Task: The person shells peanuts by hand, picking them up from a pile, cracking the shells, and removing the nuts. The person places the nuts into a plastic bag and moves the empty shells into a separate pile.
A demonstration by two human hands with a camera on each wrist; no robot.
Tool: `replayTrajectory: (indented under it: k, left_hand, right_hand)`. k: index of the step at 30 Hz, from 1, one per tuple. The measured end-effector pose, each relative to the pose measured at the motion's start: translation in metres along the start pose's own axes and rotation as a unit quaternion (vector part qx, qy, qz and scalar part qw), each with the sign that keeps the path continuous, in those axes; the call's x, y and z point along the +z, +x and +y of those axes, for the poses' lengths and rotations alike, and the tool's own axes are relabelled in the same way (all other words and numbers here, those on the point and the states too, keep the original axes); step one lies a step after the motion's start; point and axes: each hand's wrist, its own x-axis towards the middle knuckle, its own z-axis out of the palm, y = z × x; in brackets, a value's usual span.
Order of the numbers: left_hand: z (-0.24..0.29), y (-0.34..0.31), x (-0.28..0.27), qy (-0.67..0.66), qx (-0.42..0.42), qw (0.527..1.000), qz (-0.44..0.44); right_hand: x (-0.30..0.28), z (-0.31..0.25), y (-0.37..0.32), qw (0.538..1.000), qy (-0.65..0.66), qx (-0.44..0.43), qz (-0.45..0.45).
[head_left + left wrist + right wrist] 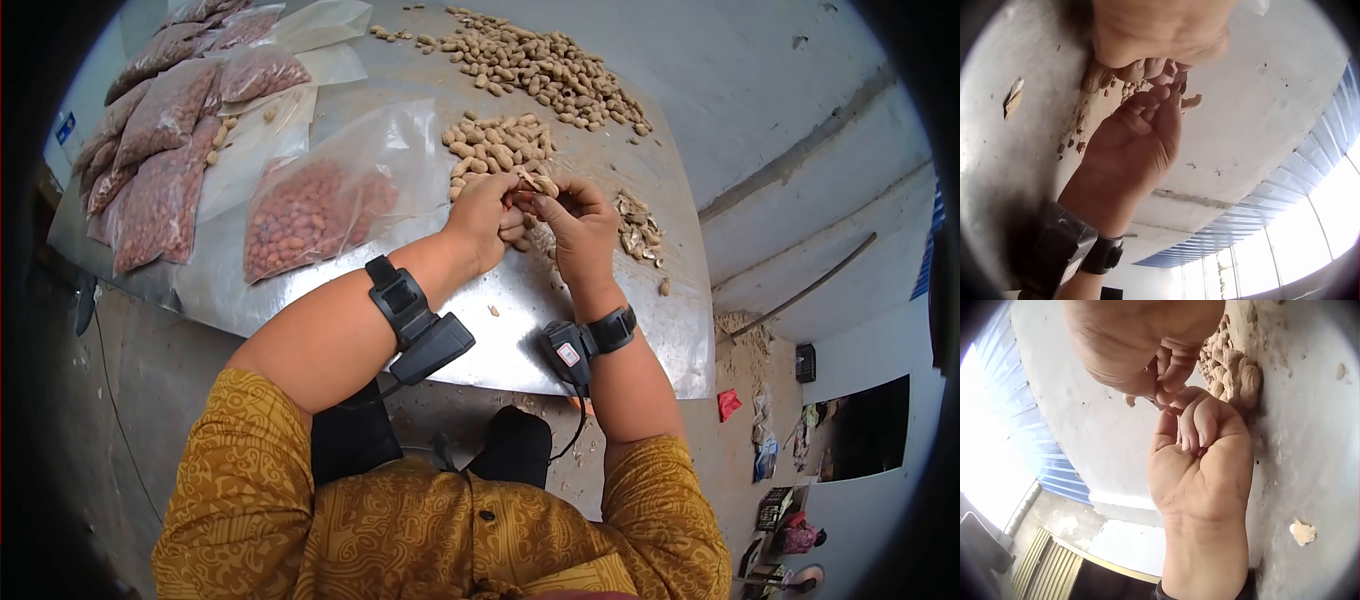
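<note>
Both hands meet over the metal table, at the near edge of a pile of unshelled peanuts (500, 145). The left hand (480, 222) (1160, 31) (1204, 469) has its fingers curled and pinches a peanut at the fingertips; a small reddish bit shows in its palm in the right wrist view. Thumb and finger of the right hand (583, 235) (1132, 144) (1141, 344) pinch the same peanut from the other side. A pale piece of its shell (542, 184) (1192, 103) (1129, 400) sticks out between the hands. The fingers partly hide the peanut.
An open clear bag of red kernels (310, 215) lies left of the hands, with several filled bags (160, 120) stacked farther left. A larger peanut heap (550, 70) spreads at the back. Empty shells (637, 228) lie right of the right hand. The table's edge (500, 383) is nearest the body.
</note>
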Motion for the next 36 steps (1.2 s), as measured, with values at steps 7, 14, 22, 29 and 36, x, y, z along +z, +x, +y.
replayTrajectory:
  k: [7, 14, 22, 29, 36]
  left_hand:
    - [-0.004, 0.002, 0.000, 0.033, 0.001, 0.999, 0.001]
    - [-0.002, 0.001, 0.002, 0.117, 0.027, 0.993, -0.014]
    - [0.012, 0.004, -0.004, -0.038, 0.042, 0.998, -0.012]
    - [0.015, 0.013, -0.011, -0.089, 0.070, 0.993, 0.029]
    - [0.013, 0.010, -0.008, -0.073, 0.069, 0.994, 0.044]
  right_hand:
    - [-0.004, 0.000, 0.002, 0.991, -0.122, -0.040, 0.030]
    - [-0.060, 0.010, 0.030, 0.946, -0.271, -0.114, 0.137]
    - [-0.103, -0.003, 0.036, 0.769, -0.569, -0.225, 0.184]
    - [-0.026, -0.017, 0.010, 0.883, -0.434, -0.068, -0.164]
    - [-0.020, 0.005, 0.012, 0.865, -0.473, -0.086, -0.141]
